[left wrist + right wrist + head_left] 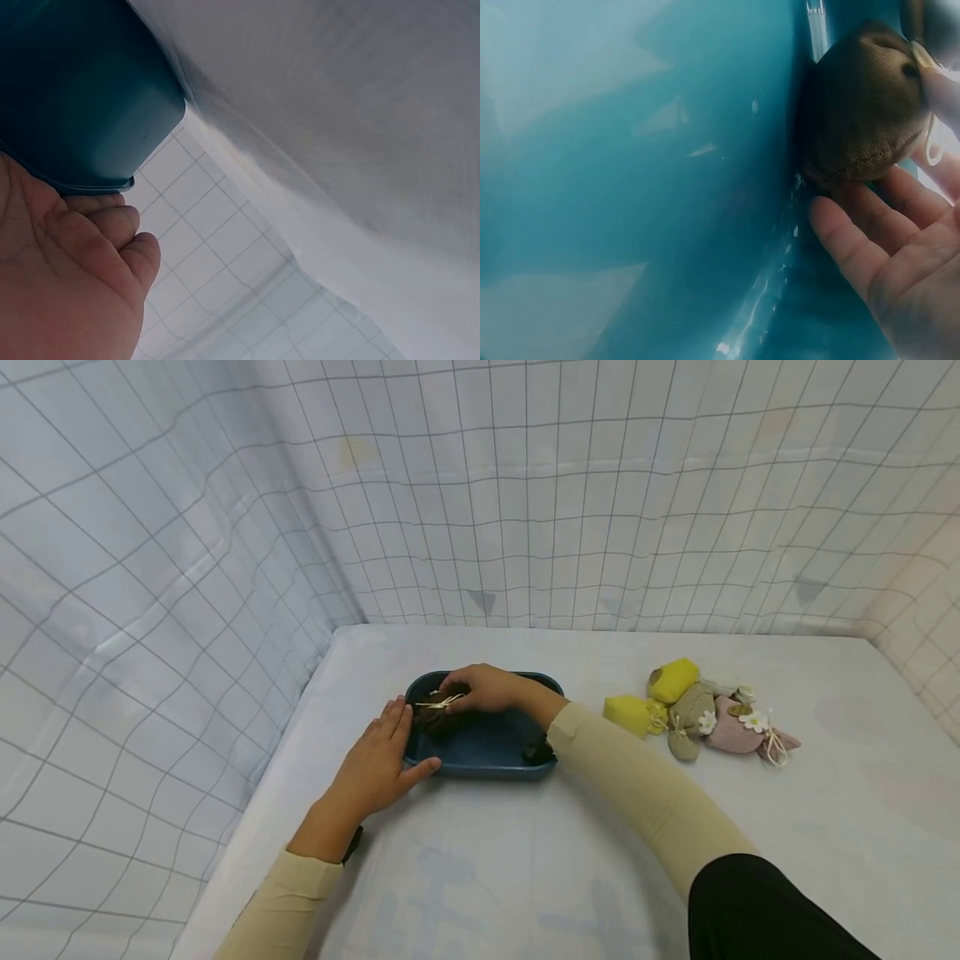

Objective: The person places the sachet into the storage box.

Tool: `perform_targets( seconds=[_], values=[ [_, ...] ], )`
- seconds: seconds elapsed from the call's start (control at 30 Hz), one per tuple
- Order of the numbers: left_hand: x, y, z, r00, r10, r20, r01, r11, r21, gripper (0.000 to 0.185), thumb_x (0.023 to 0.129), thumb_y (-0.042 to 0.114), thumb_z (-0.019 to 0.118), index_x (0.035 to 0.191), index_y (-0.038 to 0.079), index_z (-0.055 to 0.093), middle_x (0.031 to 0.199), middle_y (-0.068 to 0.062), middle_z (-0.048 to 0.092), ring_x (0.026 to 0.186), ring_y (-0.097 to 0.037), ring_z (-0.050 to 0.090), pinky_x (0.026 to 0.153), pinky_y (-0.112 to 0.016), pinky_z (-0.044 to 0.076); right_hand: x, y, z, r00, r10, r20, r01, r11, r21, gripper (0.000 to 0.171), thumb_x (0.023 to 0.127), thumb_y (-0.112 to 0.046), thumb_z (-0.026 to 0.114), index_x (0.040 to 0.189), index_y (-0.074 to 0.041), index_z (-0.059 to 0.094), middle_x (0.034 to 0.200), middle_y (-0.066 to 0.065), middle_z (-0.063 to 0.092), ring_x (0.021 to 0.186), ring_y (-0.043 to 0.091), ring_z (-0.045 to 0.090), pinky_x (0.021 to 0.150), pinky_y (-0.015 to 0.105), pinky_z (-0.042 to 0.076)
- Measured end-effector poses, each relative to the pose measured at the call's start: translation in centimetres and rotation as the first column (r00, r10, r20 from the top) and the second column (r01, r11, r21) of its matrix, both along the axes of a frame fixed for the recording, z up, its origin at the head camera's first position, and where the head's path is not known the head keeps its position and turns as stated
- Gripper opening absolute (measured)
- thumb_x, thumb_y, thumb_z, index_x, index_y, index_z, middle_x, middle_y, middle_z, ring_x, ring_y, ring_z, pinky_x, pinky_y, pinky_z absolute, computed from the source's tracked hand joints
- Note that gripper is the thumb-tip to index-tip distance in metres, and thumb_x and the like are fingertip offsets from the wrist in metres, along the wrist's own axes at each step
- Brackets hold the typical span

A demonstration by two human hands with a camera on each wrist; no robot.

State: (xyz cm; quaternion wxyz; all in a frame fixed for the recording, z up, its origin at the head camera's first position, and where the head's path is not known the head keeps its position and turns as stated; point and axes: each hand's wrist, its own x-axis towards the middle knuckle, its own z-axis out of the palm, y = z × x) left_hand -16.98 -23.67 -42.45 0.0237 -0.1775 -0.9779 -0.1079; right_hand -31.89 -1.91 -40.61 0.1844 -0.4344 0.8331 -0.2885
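Right hand [483, 687] holding one brown pouch [433, 714], one tray [480, 758]

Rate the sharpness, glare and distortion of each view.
Head view: evenly lit, sharp, grid lines of the curtain bowed by a wide lens. Left wrist view: tray and left hand soft, too close. Right wrist view: glare streaks on the tray wall; pouch blurred.

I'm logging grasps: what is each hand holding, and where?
Right hand pinches the brown pouch near its tied top; left hand steadies the blue tray at its rim.
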Motion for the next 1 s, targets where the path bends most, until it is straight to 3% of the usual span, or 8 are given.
perform_targets(
  seconds=[0.27, 0.63, 0.87, 1.0],
  values=[
    [-0.1, 0.1, 0.1, 1.0, 0.002, 0.001, -0.002, 1.0, 0.007, 0.102, 0.093, 0.065, 0.053, 0.155, -0.008, 0.018, 0.163, -0.022, 0.012, 0.15, -0.037, 0.011, 0.117, -0.054, 0.018, 0.2, 0.2, 0.5, 1.0, -0.01, 0.001, 0.01, 1.0, -0.006, 0.044, 0.098, -0.028, 0.066, 0.136, -0.008, 0.059, 0.134, 0.004, 0.061, 0.123, 0.015, 0.055, 0.106, 0.03, 0.041],
    [-0.1, -0.1, -0.3, 1.0, 0.007, -0.004, -0.007, 1.0, 0.005, 0.103, 0.093, 0.068, 0.051, 0.155, -0.008, 0.019, 0.163, -0.021, 0.011, 0.15, -0.035, 0.01, 0.117, -0.054, 0.019, 0.8, 0.9, 2.5, 0.999, -0.023, 0.047, 0.027, 0.996, -0.09, 0.044, 0.097, -0.027, 0.067, 0.136, -0.006, 0.059, 0.131, 0.006, 0.063, 0.117, 0.015, 0.061, 0.098, 0.028, 0.048],
    [-0.1, 0.0, -0.3, 1.0, 0.014, 0.012, -0.014, 1.0, 0.002, 0.103, 0.093, 0.069, 0.049, 0.155, -0.007, 0.018, 0.163, -0.021, 0.01, 0.15, -0.035, 0.01, 0.117, -0.054, 0.019, 1.2, 2.7, 4.4, 0.999, -0.039, 0.03, 0.043, 0.991, -0.124, 0.046, 0.098, -0.03, 0.066, 0.138, -0.009, 0.058, 0.136, 0.007, 0.059, 0.123, 0.022, 0.059, 0.1, 0.033, 0.048],
    [-0.1, -0.1, -0.4, 1.0, 0.016, 0.015, -0.016, 1.0, -0.001, 0.102, 0.094, 0.068, 0.05, 0.155, -0.007, 0.018, 0.163, -0.021, 0.01, 0.15, -0.035, 0.01, 0.118, -0.053, 0.019, 1.3, 3.1, 4.6, 0.999, -0.023, 0.046, 0.03, 0.988, -0.15, 0.046, 0.097, -0.028, 0.066, 0.138, -0.007, 0.057, 0.137, 0.011, 0.058, 0.122, 0.027, 0.059, 0.098, 0.034, 0.049]
  ],
)
